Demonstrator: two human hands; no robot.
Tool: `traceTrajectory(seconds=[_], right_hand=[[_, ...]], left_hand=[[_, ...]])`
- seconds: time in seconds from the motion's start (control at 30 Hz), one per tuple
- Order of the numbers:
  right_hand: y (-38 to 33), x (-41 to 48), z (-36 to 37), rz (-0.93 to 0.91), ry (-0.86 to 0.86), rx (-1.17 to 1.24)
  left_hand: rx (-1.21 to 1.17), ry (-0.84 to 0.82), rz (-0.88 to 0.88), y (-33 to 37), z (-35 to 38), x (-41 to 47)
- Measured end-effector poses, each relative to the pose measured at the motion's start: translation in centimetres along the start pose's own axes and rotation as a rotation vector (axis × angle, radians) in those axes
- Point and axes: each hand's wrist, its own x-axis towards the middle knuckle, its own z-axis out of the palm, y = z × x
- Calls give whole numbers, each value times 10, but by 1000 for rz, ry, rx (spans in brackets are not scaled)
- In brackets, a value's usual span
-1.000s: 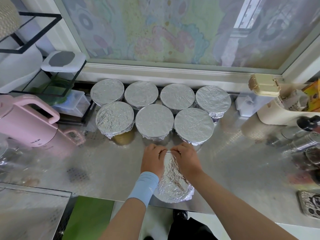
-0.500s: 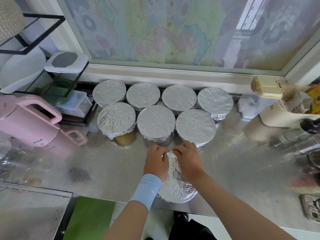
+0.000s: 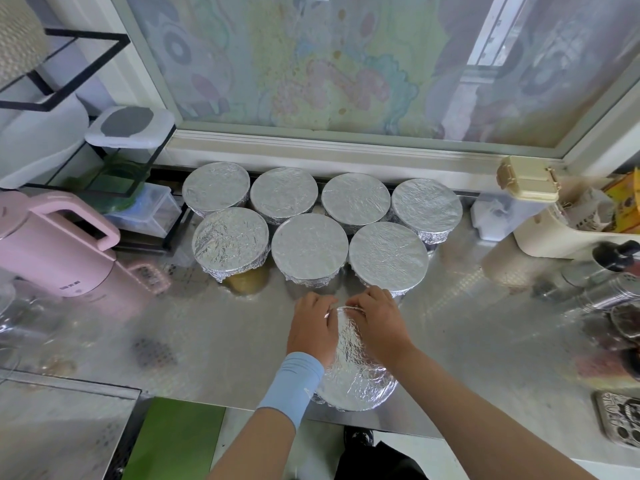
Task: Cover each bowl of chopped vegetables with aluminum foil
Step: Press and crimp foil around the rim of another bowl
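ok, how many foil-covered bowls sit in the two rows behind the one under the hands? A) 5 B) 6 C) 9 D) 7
D: four in the back row, three in the front row; the near bowl under the left hand and right hand is separate.

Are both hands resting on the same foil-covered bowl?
Yes, the left hand and the right hand both rest on top of the nearest covered bowl.
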Motion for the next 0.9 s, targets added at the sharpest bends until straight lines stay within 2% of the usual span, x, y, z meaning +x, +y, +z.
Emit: traceTrajectory(seconds=[0.1,0.27,0.4,0.5,0.57,0.67,0.9], right_hand=[[2,1,-1,63,-30,81],[3,7,-3,120,-86,151],[0,11,-9,85,-153,115],[1,8,-9,88,-45,41],[2,5,-8,136,-2,54],[4,4,-6,152,-25,105],[9,6,-5,118,-61,126]], left_hand=[[-61,-52,-11,-2,2,5],[-82,-46,-69,-3,4,4],[-26,-21,-131,-3,6,0],[9,9,-158,-4,5,-3],[-17,10,-114,-4,4,-4],[-90,0,-70,-6,6,-4],[-119,2,-169,-6,9,-5]])
